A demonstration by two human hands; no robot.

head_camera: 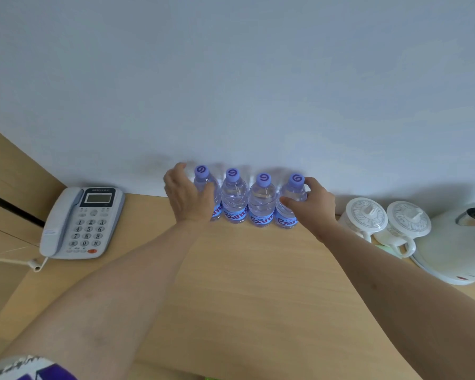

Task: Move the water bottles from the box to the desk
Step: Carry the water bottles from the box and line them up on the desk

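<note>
1. While four clear plastic water bottles with purple caps [248,200] stand touching on the pale wooden desk [247,283], the left hand [188,197] and right hand [311,205] clasp the end ones.
2. Squeezing inward could topple the middle pair.
3. Beyond the right grip, white lidded ceramic mugs [387,223] risk a knock.

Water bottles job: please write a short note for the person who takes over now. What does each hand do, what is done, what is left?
Left hand: grips the leftmost bottle.
Right hand: grips the rightmost bottle.
Four water bottles stand upright in a row on the desk, against the wall, between the telephone and two lidded mugs.
Done: four bottles placed.
Left: release both; the box is out of view, so check it for more.
</note>
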